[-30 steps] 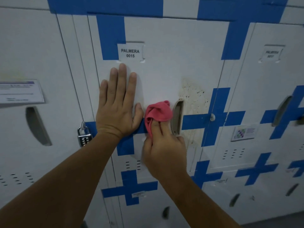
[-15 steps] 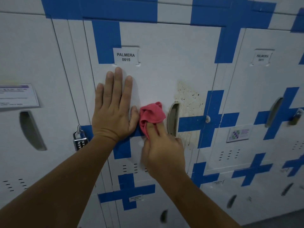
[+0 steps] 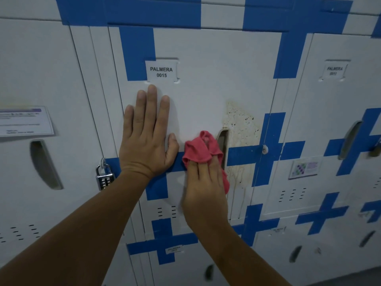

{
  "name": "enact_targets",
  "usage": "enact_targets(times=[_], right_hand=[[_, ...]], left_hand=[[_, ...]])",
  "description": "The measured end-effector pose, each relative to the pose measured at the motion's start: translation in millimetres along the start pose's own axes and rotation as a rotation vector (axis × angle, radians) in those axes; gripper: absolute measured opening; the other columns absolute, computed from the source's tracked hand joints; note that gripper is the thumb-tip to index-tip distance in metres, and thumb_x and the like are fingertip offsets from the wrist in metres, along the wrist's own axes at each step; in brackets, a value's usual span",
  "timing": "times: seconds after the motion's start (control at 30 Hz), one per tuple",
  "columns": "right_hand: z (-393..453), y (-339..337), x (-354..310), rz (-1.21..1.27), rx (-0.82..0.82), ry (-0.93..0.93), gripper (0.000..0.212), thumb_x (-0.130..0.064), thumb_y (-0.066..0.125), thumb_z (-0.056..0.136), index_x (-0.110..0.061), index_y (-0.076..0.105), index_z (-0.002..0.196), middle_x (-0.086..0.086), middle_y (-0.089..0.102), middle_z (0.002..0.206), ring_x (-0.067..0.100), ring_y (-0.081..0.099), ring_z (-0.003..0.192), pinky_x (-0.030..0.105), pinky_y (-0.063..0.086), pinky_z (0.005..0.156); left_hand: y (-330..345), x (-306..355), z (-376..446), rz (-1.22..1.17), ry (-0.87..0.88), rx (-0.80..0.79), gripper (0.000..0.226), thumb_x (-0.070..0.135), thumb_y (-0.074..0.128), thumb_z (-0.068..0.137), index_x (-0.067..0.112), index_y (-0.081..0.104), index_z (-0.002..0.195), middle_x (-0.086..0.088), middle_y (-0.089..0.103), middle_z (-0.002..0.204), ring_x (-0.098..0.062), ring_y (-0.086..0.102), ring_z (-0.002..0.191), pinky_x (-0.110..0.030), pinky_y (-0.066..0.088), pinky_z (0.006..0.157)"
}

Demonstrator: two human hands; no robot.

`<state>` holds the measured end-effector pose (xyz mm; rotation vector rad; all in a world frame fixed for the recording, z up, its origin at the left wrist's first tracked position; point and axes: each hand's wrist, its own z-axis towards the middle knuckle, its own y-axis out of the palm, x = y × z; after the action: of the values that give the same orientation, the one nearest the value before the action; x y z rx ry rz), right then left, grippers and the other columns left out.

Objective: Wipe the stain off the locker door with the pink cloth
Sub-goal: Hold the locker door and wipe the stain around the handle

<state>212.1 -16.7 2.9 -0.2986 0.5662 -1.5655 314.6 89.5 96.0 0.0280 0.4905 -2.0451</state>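
Observation:
The white locker door (image 3: 206, 79) labelled PALMERA 0015 has blue tape crosses on it. A yellowish speckled stain (image 3: 241, 120) spreads right of its recessed handle (image 3: 222, 145) and drips below the blue tape. My right hand (image 3: 204, 186) presses the crumpled pink cloth (image 3: 200, 149) against the door, just left of the handle and apart from the stain. My left hand (image 3: 148, 137) lies flat on the door with fingers spread, beside the cloth and under the label.
A combination padlock (image 3: 104, 176) hangs at the door's left edge. Neighbouring lockers stand on both sides, the left one with a paper notice (image 3: 24, 120), the right one with a small sticker (image 3: 305, 167). More lockers sit below.
The cloth and my right hand have stayed left of the handle with only a slight shift; the view has drifted a little. My left hand has kept its place on the door.

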Motion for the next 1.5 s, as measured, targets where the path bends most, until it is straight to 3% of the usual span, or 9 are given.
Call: enact_targets(times=[0.1, 0.23, 0.4, 0.67, 0.8, 0.93, 1.13, 1.33, 1.5], right_hand=[[4, 4, -11, 0.087, -0.026, 0.000, 0.052, -0.019, 0.041, 0.101, 0.004, 0.040, 0.148, 0.026, 0.039, 0.153, 0.043, 0.029, 0.147, 0.055, 0.027, 0.119], [1, -5, -3, 0.085, -0.082, -0.081, 0.056, -0.034, 0.043, 0.102, -0.003, 0.042, 0.149, 0.017, 0.043, 0.154, 0.032, 0.027, 0.150, 0.055, 0.016, 0.122], [17, -6, 6, 0.061, -0.078, -0.030, 0.067, -0.044, 0.038, 0.104, -0.008, 0.021, 0.158, 0.014, 0.019, 0.164, 0.031, 0.006, 0.154, 0.052, 0.007, 0.125], [-9, 26, 17, -0.003, -0.065, -0.214, 0.058, -0.037, 0.047, 0.102, -0.001, 0.040, 0.146, 0.024, 0.049, 0.146, 0.040, 0.033, 0.143, 0.057, 0.035, 0.114], [-2, 22, 13, 0.075, -0.005, -0.097, 0.052, -0.030, 0.034, 0.106, 0.002, 0.045, 0.145, 0.025, 0.046, 0.148, 0.042, 0.036, 0.143, 0.058, 0.029, 0.117], [25, 3, -13, 0.145, 0.008, 0.094, 0.057, -0.029, 0.034, 0.101, -0.005, 0.033, 0.153, 0.016, 0.031, 0.161, 0.031, 0.014, 0.154, 0.053, 0.008, 0.124], [5, 12, -21, 0.213, 0.040, 0.190, 0.054, -0.028, 0.036, 0.101, -0.003, 0.045, 0.147, 0.017, 0.050, 0.149, 0.032, 0.035, 0.147, 0.058, 0.016, 0.121], [44, -13, -33, 0.260, -0.053, 0.312, 0.068, -0.044, 0.016, 0.097, -0.016, 0.014, 0.159, 0.005, 0.018, 0.166, 0.022, 0.000, 0.155, 0.048, -0.004, 0.125], [68, -24, -41, 0.277, -0.004, 0.382, 0.071, -0.056, 0.019, 0.100, -0.013, 0.019, 0.157, 0.006, 0.024, 0.164, 0.021, 0.006, 0.155, 0.045, -0.004, 0.125]], left_hand=[[1, -1, -1, 0.000, 0.004, 0.001, 0.075, 0.041, 0.032, 0.097, 0.006, 0.008, 0.159, -0.025, 0.010, 0.164, -0.039, 0.007, 0.153, -0.049, 0.000, 0.124], [1, 0, -1, -0.001, 0.002, 0.006, 0.075, 0.041, 0.031, 0.097, 0.006, 0.008, 0.159, -0.024, 0.009, 0.164, -0.033, -0.001, 0.153, -0.046, -0.003, 0.125], [1, 0, 0, 0.001, -0.004, 0.004, 0.075, 0.041, 0.032, 0.097, 0.006, 0.007, 0.159, -0.024, 0.009, 0.164, -0.030, -0.004, 0.152, -0.046, -0.004, 0.125], [2, 0, -1, 0.000, -0.010, -0.006, 0.075, 0.041, 0.030, 0.096, 0.007, 0.005, 0.159, -0.023, 0.007, 0.165, -0.028, -0.009, 0.152, -0.045, -0.005, 0.125], [3, 0, -1, -0.001, -0.009, 0.006, 0.075, 0.042, 0.030, 0.096, 0.007, 0.007, 0.159, -0.024, 0.008, 0.164, -0.028, -0.008, 0.152, -0.045, -0.004, 0.125], [2, 0, -1, -0.016, -0.010, 0.004, 0.075, 0.041, 0.030, 0.097, 0.007, 0.006, 0.159, -0.024, 0.008, 0.164, -0.028, -0.008, 0.152, -0.047, -0.003, 0.125], [2, -1, -2, -0.013, -0.013, 0.006, 0.076, 0.040, 0.031, 0.095, 0.007, 0.005, 0.159, -0.023, 0.007, 0.165, -0.028, -0.009, 0.152, -0.045, -0.005, 0.125], [3, -1, 0, -0.010, -0.002, 0.030, 0.076, 0.041, 0.032, 0.097, 0.006, 0.006, 0.159, -0.025, 0.010, 0.164, -0.027, -0.009, 0.152, -0.044, -0.007, 0.125], [2, 0, 0, -0.024, -0.013, 0.000, 0.074, 0.042, 0.031, 0.099, 0.008, 0.004, 0.159, -0.023, 0.008, 0.164, -0.031, -0.003, 0.153, -0.043, -0.008, 0.124]])
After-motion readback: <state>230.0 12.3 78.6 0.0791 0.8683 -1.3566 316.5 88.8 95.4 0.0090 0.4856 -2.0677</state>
